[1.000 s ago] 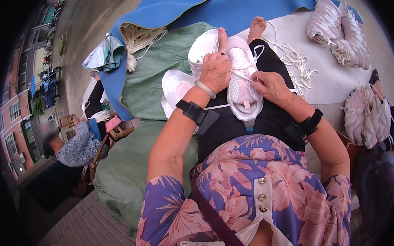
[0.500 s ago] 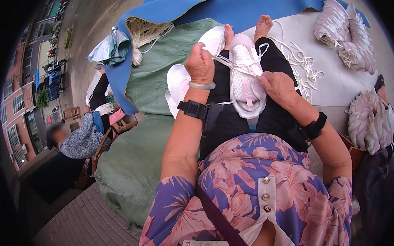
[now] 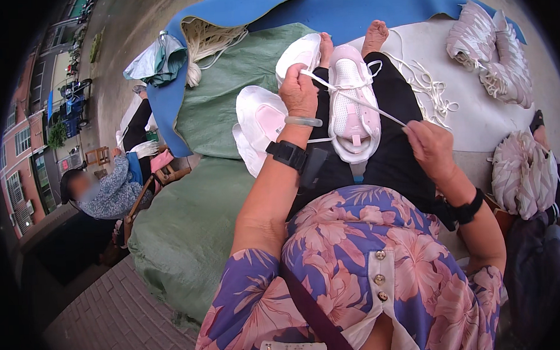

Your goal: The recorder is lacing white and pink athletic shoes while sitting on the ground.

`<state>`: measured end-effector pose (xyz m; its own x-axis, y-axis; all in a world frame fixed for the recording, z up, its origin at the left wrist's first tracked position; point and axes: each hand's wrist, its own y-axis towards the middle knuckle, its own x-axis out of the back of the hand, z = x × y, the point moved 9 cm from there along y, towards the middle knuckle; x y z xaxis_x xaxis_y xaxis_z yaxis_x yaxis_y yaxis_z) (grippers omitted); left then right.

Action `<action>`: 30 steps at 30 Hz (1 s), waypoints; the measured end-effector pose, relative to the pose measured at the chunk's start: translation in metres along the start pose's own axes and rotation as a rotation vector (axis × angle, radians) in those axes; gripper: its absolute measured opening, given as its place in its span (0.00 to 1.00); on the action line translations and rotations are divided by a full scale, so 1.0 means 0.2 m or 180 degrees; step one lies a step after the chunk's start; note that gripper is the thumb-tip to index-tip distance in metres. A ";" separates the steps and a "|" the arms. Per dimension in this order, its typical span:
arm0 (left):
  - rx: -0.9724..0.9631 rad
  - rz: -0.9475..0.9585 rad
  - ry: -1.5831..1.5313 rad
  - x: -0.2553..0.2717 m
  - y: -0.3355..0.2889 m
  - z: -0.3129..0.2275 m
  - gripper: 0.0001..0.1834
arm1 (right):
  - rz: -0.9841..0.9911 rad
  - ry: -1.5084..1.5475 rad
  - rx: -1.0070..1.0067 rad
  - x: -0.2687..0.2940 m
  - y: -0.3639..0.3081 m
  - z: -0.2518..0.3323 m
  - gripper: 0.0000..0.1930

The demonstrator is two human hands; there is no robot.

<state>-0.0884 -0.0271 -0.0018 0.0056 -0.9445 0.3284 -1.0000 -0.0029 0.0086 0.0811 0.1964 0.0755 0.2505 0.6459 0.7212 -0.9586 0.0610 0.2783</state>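
A white and pale pink shoe upper (image 3: 355, 104) lies lengthwise on my black-trousered lap, its rounded opening toward me. White shoelace (image 3: 376, 108) runs through it and stretches across its top. My left hand (image 3: 298, 91), left of the upper, pinches the lace near the upper's far half. On the right, my right hand (image 3: 431, 146) pinches the lace's other stretch, pulled taut and slanting down from the upper. A loose loop of lace stands at the upper's far right side. More white and pink uppers (image 3: 260, 114) lie beside my left wrist, partly behind it.
Loose white laces (image 3: 434, 98) lie on the pale sheet to the right. Bundled pink-white uppers (image 3: 495, 53) sit at far right, with another bundle (image 3: 523, 172) nearer. Green sacking (image 3: 189, 221) and a lace hank (image 3: 211, 45) are at left. A seated person (image 3: 108, 190) works farther left.
My right hand has moved right and toward me, away from the upper, drawing the lace out straight. My left hand has shifted slightly right and toward me, uncovering more of the uppers beside it.
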 end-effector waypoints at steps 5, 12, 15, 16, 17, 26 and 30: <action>0.0793 0.0853 -0.1149 -0.11 -0.04 -0.02 0.09 | -0.0097 0.0434 -0.0532 0.09 -0.12 -0.10 0.04; 0.0415 0.2165 -0.0014 -0.11 -0.06 -0.09 0.05 | 0.0013 0.0574 -0.1042 0.04 -0.19 -0.18 0.04; 0.0405 0.2345 -0.0051 -0.06 -0.04 -0.09 0.04 | 0.0005 0.0642 -0.1028 0.03 -0.17 -0.19 0.04; 0.0498 0.2397 -0.0208 -0.06 -0.05 -0.10 0.04 | 0.0007 0.0637 -0.0999 0.03 -0.17 -0.18 0.04; 0.0496 0.2401 -0.0206 -0.07 -0.06 -0.12 0.04 | 0.0003 0.0637 -0.1001 0.02 -0.17 -0.19 0.04; -0.0389 0.2769 0.0331 -0.21 -0.09 -0.23 0.02 | 0.0124 0.0820 -0.1022 -0.01 -0.18 -0.19 0.04; 0.0830 0.2718 -0.0236 -0.12 -0.04 -0.09 0.03 | 0.0090 0.0797 -0.0966 -0.01 -0.17 -0.21 0.03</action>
<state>-0.0795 0.0010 0.0080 -0.7327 -0.6777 0.0627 -0.6330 0.6447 -0.4286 0.1075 0.2239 0.0380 0.2186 0.8139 0.5383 -0.9705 0.2386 0.0333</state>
